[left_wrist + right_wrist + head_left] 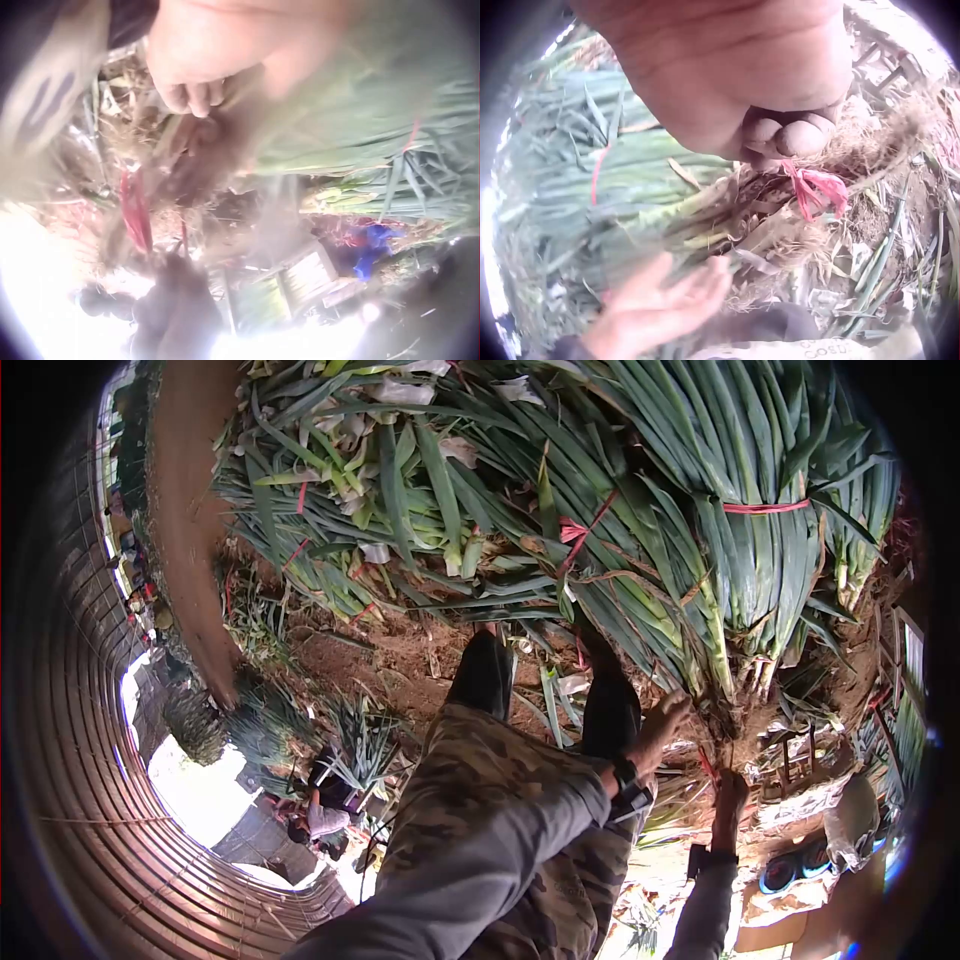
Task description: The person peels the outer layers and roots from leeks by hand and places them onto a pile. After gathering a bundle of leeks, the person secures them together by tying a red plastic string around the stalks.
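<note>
A large bundle of leeks or big green onions (745, 570) lies with its roots toward me, a red tie (766, 508) round its leaves. At the root end my right hand (731, 802) curls its fingers on a pink-red plastic strip (817, 191), whose loose ends stick out beside the fingertips in the right wrist view. My left hand (660, 735) is beside the stem bases; in the right wrist view this left hand (664, 304) is blurred, its fingers loosely extended and holding nothing. The left wrist view, also blurred, shows the strip (135, 214) near the roots.
More tied bundles (590, 530) and a heap of loose green stalks (370, 470) lie ahead on bare soil (400, 670). Blue-rimmed shoes (795, 868) sit at the lower right. Another person (325, 815) is farther off at the left.
</note>
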`<action>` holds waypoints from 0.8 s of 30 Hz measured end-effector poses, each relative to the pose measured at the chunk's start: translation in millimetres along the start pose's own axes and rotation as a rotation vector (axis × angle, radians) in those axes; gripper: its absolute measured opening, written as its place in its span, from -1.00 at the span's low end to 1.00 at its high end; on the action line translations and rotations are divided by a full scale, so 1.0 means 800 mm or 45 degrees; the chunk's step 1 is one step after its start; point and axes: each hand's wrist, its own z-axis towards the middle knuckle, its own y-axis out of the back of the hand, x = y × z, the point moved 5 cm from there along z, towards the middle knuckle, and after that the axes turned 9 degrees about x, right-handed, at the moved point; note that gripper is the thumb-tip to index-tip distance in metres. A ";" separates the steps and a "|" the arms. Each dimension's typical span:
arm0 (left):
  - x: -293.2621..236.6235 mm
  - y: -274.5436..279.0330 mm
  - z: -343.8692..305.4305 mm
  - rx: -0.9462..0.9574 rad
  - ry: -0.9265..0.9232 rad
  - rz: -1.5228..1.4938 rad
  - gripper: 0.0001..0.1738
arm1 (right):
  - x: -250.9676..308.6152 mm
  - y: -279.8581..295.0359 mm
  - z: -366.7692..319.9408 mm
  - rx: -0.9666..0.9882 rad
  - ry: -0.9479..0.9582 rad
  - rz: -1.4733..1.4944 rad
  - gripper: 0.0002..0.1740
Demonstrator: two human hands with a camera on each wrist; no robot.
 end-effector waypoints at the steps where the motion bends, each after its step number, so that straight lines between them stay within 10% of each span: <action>1: -0.033 0.007 -0.009 0.003 -0.020 -0.059 -0.25 | 0.017 -0.014 0.010 0.027 0.025 -0.049 -0.67; 8: -0.172 0.181 -0.041 -0.197 -0.357 -0.108 -0.47 | 0.085 -0.107 0.071 -0.234 0.525 -0.102 -0.56; 9: -0.181 0.218 -0.038 -0.218 -0.397 -0.117 -0.44 | 0.188 -0.148 0.017 -0.108 0.173 -0.115 -0.57; 11: -0.212 0.282 -0.044 -0.324 -0.304 0.281 -0.36 | 0.227 -0.233 0.031 0.061 0.505 -0.062 -0.55; 15: -0.356 0.327 -0.072 -0.739 -1.376 2.212 -0.27 | 0.351 -0.415 -0.011 0.382 0.594 -0.256 -0.68; 19: -0.424 0.429 -0.080 -0.603 -0.557 2.723 -0.28 | 0.367 -0.581 0.044 0.296 0.928 -0.508 -0.66; 24: -0.432 0.589 -0.171 -0.788 -0.393 2.517 -0.36 | 0.420 -0.695 0.076 0.189 0.723 -0.175 -0.63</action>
